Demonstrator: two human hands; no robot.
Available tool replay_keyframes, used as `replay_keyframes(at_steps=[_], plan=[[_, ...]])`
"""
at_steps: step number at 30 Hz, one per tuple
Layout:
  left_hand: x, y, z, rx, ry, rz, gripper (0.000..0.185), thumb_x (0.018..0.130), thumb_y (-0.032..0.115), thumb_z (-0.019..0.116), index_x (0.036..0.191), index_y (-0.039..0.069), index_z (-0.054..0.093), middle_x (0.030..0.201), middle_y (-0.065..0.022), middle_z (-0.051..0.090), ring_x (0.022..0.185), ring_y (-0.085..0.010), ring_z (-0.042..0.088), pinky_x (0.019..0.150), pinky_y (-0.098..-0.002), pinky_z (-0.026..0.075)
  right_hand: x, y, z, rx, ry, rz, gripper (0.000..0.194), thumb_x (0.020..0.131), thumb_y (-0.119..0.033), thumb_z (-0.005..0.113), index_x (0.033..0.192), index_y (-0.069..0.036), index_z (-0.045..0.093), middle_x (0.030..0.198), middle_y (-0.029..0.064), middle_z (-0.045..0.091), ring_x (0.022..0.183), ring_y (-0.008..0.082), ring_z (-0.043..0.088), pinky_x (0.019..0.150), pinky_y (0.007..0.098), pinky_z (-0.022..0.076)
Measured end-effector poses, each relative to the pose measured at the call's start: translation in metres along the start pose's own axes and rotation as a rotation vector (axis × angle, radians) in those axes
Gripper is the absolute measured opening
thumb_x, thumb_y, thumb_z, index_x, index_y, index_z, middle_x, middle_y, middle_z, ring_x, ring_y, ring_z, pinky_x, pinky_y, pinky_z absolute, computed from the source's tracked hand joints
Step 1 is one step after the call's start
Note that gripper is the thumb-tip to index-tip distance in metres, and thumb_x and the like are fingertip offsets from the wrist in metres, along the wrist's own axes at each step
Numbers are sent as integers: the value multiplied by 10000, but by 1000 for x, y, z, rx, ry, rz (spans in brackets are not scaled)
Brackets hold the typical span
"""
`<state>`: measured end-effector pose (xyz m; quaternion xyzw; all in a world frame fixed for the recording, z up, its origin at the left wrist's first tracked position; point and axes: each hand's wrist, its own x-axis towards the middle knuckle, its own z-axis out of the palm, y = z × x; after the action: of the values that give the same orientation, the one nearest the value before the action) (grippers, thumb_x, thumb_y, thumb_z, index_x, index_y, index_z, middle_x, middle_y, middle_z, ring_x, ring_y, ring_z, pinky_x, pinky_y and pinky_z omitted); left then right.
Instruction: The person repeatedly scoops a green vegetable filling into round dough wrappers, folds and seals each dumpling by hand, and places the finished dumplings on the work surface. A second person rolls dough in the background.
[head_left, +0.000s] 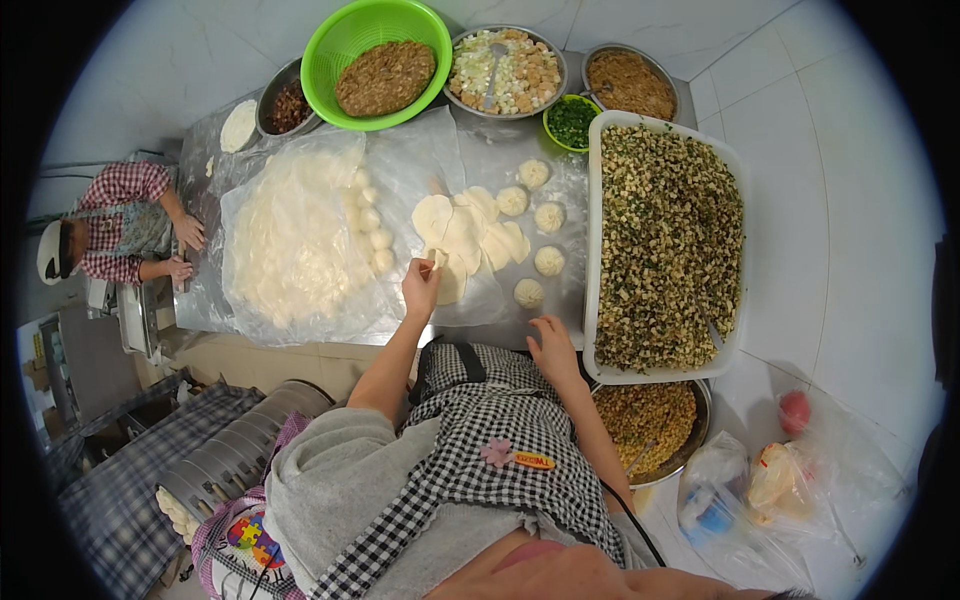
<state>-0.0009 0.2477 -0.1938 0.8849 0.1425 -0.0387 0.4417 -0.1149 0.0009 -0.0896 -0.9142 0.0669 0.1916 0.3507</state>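
My left hand (422, 288) pinches the edge of a dough wrapper (439, 259) at the near side of a pile of flat, round dough wrappers (463, 229). The wrappers overlap on a clear plastic sheet (480, 306). At the table's front edge is my right hand (555, 351), fingers apart and nothing in them. It is nearest to a pleated bun (529, 293), the closest of several pleated buns (550, 217) standing right of the wrappers. A large white tub (593, 247) of diced filling (667, 240) with a spoon handle sticking out stands farther right.
Left on the steel table (202, 300), plastic covers dough pieces (300, 232). Along the back stand a green colander (311, 45), a bowl of chopped filling (517, 79) and a small green bowl (551, 133). A co-worker (120, 225) holds a rolling pin (181, 259) at the far end.
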Motion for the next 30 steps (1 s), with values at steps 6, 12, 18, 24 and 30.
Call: replay_keyframes(at_steps=[6,12,18,24,30], plan=[[-22,51,-13,-897,-352,-502,284,878,170,547,1106,6,500,1029,-77,600,919,-159,597,768,-282,493,25,-20,5,458,-80,122,366,843,-163,602,1162,-20,494,1161,132,504,1056,258,517,850,354,455],[-39,135,-34,-1122,-746,-447,429,935,249,439,1266,-22,404,1173,-103,545,1037,-192,563,853,-309,482,46,-56,-31,1587,-87,341,372,872,-148,577,1177,35,468,1123,124,564,999,176,570,851,324,476],[-53,191,-17,-1632,-1100,-295,692,925,523,268,1362,-13,251,1375,-171,353,1253,-276,375,1054,-408,282,15,-79,-84,1224,356,39,235,867,-92,582,1047,57,559,935,93,643,811,119,611,704,236,483],[-79,204,25,-1488,-1068,-616,458,957,326,358,1323,51,334,1294,-96,451,1187,-246,446,996,-403,349,-8,-57,-110,635,414,235,218,888,-125,555,1043,14,618,878,52,658,745,79,604,620,209,467],[-52,200,29,-1156,-1079,-572,400,906,126,495,1272,2,394,1194,-120,532,1071,-244,547,910,-379,450,-44,31,-188,-536,920,206,264,861,-135,549,1098,-19,565,1034,144,588,971,310,552,829,393,443]])
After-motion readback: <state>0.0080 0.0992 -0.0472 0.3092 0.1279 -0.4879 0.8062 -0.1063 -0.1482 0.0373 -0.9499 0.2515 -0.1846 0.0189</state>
